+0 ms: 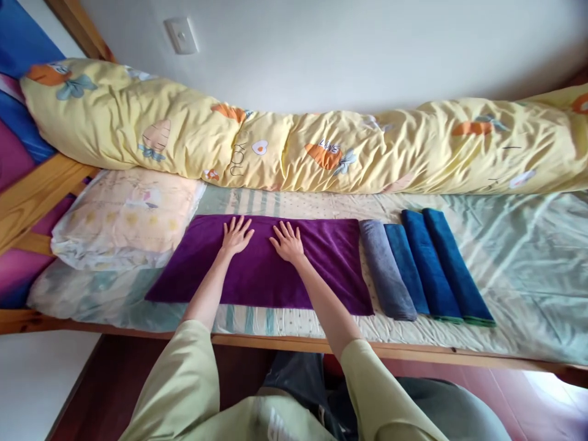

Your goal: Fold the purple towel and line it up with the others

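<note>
A purple towel (261,272) lies spread out on the bed, with soft wrinkles toward its right end. My left hand (237,236) rests flat on its upper middle part, fingers spread. A little to the right, my right hand (288,241) also presses flat on the cloth with its fingers apart. Beside the towel's right edge is a rolled grey towel (388,269). Against it lie several blue towels, among them a short roll (407,269), a longer one (430,266) and an outer one (457,266) with a green edge.
A long yellow quilt (275,153) with carrot prints is bunched along the wall. To the left sits a pale pillow (133,214) in a clear wrap. The bed's wooden front rail (275,344) runs just before me; a wooden end frame (37,190) stands at the left.
</note>
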`<state>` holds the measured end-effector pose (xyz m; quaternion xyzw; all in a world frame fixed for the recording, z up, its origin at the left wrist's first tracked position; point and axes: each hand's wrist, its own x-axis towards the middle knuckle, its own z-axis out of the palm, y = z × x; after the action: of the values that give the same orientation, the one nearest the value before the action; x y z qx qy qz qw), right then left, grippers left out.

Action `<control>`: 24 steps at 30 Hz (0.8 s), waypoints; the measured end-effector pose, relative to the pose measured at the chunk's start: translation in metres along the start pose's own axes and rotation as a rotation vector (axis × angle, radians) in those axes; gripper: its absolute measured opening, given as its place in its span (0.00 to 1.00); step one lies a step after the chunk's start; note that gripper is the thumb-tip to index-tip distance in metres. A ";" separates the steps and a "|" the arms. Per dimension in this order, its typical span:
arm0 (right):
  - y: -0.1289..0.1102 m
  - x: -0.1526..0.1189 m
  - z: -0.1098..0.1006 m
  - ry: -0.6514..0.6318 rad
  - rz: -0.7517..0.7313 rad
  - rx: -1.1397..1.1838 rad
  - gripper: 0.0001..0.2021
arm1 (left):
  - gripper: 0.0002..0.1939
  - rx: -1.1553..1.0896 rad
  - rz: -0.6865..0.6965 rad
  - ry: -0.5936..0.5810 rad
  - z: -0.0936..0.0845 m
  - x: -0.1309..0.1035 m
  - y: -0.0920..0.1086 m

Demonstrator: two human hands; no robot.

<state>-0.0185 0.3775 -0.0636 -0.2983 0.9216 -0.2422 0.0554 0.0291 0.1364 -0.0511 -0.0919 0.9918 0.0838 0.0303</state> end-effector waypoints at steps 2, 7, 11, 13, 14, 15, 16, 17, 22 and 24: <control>0.038 0.002 -0.008 0.053 0.056 -0.016 0.30 | 0.34 0.007 -0.076 0.052 0.001 0.004 -0.025; 0.121 -0.006 -0.038 0.140 0.197 -0.090 0.29 | 0.34 0.017 -0.256 0.110 -0.007 0.010 -0.079; 0.163 -0.016 -0.056 0.134 0.266 -0.131 0.29 | 0.35 0.002 -0.353 0.106 -0.014 0.017 -0.101; 0.177 -0.022 -0.062 0.138 0.292 -0.139 0.29 | 0.35 -0.008 -0.397 0.115 -0.016 0.018 -0.107; 0.182 -0.024 -0.065 0.147 0.293 -0.142 0.29 | 0.35 -0.015 -0.424 0.124 -0.017 0.018 -0.111; 0.186 -0.025 -0.068 0.163 0.287 -0.150 0.29 | 0.34 -0.022 -0.450 0.137 -0.018 0.018 -0.114; 0.190 -0.025 -0.071 0.182 0.277 -0.163 0.28 | 0.33 -0.030 -0.467 0.156 -0.020 0.019 -0.119; 0.193 -0.024 -0.076 0.199 0.269 -0.183 0.27 | 0.31 -0.039 -0.472 0.184 -0.022 0.020 -0.124; 0.221 0.002 -0.121 0.005 0.246 -0.251 0.22 | 0.21 -0.123 -0.430 0.327 -0.036 0.034 -0.159; 0.237 0.015 -0.144 -0.180 0.289 -0.209 0.20 | 0.17 -0.227 -0.436 0.319 -0.039 0.042 -0.172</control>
<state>-0.1906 0.5952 -0.0509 -0.1877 0.9662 -0.1072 0.1402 0.0181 -0.0447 -0.0436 -0.3179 0.9251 0.1701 -0.1192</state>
